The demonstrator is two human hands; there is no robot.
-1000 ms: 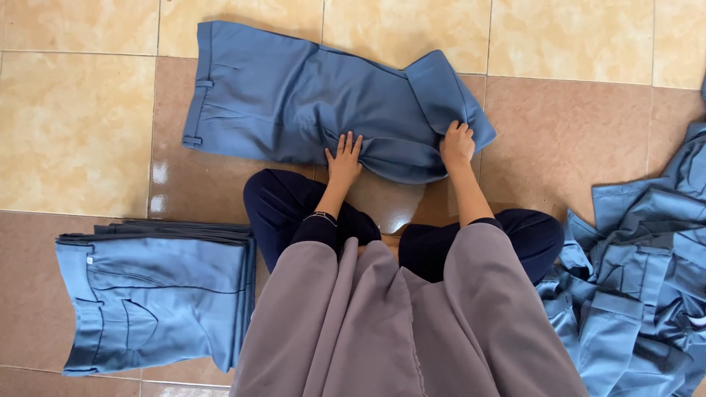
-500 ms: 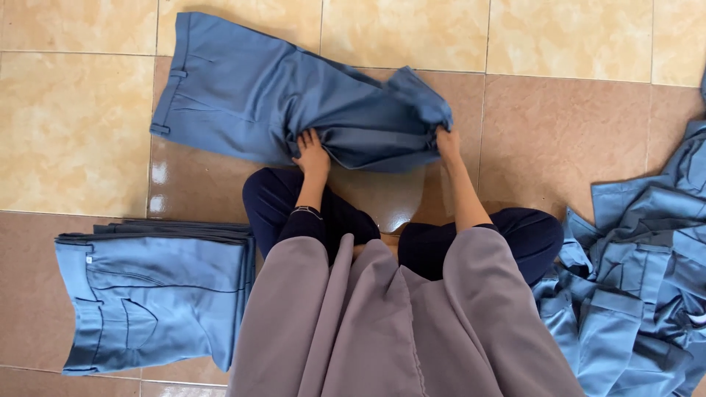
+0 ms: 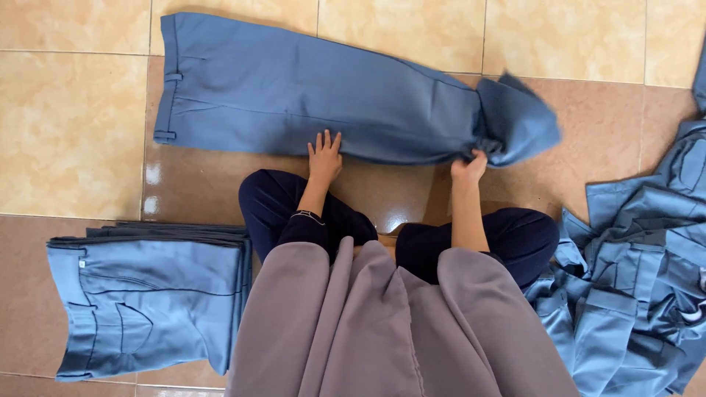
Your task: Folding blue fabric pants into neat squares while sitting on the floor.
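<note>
While stretched left-right across upper frame, blue twill trousers (image 3: 331,103) were flattened by open left hand (image 3: 324,157), bunched hem clenched by right hand (image 3: 468,167) (both touching).

Head camera, steeply down, close overhead

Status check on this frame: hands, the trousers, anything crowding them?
Left hand flat on blue trousers. Right hand gripping the bunched leg end. Folded stack at left, loose pile at right, both apart.

Matt blue woven cloth trousers (image 3: 323,103), glossy glazed floor tiles (image 3: 66,140), smooth taupe skirt fabric (image 3: 397,331)
</note>
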